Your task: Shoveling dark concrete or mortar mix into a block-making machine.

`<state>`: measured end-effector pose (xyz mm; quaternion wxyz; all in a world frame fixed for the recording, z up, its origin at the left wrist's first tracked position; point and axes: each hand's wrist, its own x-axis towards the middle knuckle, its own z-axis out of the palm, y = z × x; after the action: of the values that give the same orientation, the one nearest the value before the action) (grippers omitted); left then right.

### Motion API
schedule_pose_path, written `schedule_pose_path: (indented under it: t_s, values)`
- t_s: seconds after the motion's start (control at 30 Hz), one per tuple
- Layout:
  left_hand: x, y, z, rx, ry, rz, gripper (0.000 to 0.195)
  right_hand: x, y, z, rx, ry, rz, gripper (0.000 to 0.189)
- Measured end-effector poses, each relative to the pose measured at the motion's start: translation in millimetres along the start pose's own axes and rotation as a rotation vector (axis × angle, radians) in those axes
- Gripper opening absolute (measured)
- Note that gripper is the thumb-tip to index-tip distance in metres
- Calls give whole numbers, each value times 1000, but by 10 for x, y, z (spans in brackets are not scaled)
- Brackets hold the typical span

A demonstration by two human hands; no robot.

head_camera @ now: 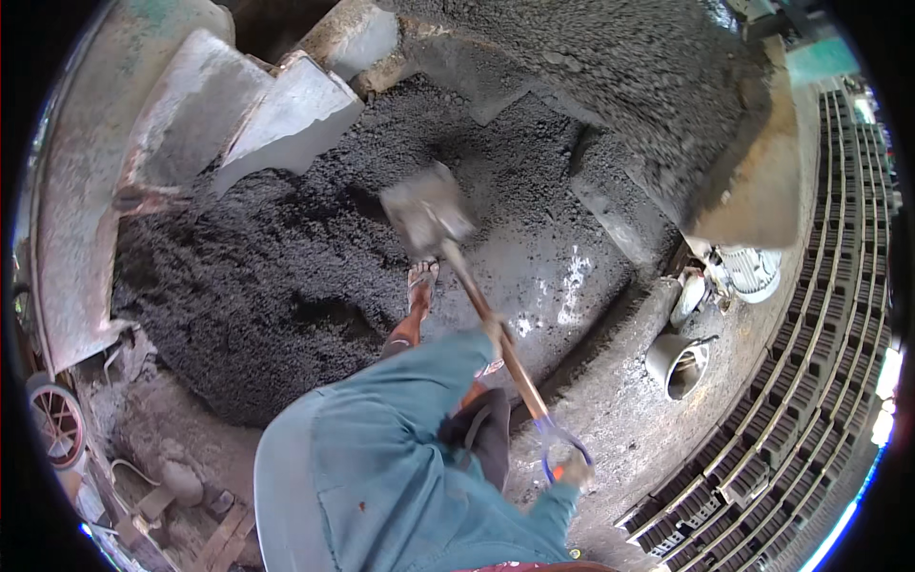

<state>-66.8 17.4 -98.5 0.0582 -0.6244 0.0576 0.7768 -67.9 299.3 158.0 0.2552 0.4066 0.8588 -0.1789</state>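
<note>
My left hand (493,330) wraps around the wooden shaft of a shovel (525,382), about midway along it. At the shaft's rear end, my right hand (577,468) grips the blue D-shaped handle (550,436). The square metal blade (429,207) is blurred and points away from me, over the edge of a dark grey granular heap (243,264). Little or no material shows on the blade. My sandaled foot (422,282) stands just short of the blade, beside the heap.
Slanted metal plates (171,114) border the heap at left. More granular material (607,64) fills a metal hopper (758,186) at upper right. A cylindrical container (679,365) lies near a motor (750,272). Racks of dark blocks (779,400) line the right; a spoked wheel (56,423) stands at left.
</note>
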Motion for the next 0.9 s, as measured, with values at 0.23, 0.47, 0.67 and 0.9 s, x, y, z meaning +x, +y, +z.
schedule_pose_path:
  t_s: [0.23, 0.47, 0.67, 0.9]
  values:
    - [-267, -797, 1561, -219, -191, -517, 29, 371, -374, -1187, 303, 381, -240, 17]
    - [708, 1804, 1319, 198, -303, -380, 32, 1081, -2030, 1203, 317, 60, -425, 43]
    - [1172, 1949, 322, -224, -76, 24, 21, 662, -1576, 1880, 149, 113, -371, 30]
    - [481, 1145, -447, -128, -31, 66, 29, 248, -466, 1305, 733, -199, -57, 11]
